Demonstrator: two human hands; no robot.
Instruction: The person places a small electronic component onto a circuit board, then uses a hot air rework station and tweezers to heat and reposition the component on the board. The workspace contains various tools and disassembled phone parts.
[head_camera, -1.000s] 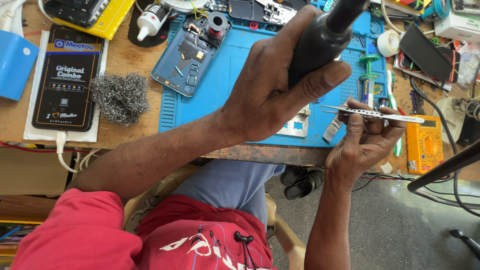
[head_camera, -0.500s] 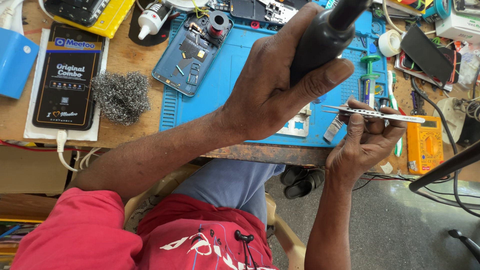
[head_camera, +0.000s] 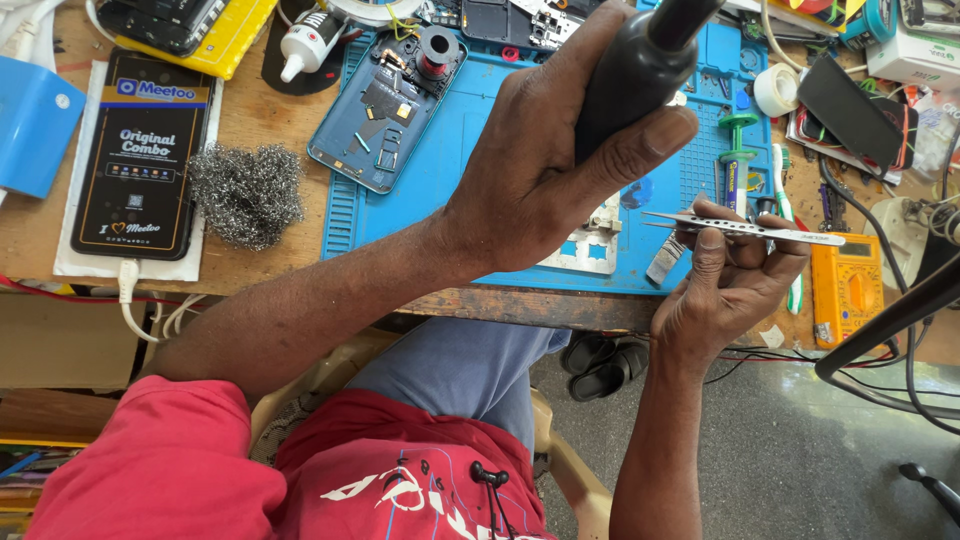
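Left hand wrapped tight around a thick black tool handle above the blue work mat, right hand – at the near right edge – pinching slim metal tweezers, opened phone far left on the mat.

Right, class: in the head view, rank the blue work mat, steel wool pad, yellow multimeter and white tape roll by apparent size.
1. blue work mat
2. steel wool pad
3. yellow multimeter, not far behind the wool
4. white tape roll

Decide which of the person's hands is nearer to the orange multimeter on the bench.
Right. The right hand, holding tweezers, sits just beside the orange multimeter; the left hand, gripping a black tool handle, is farther away.
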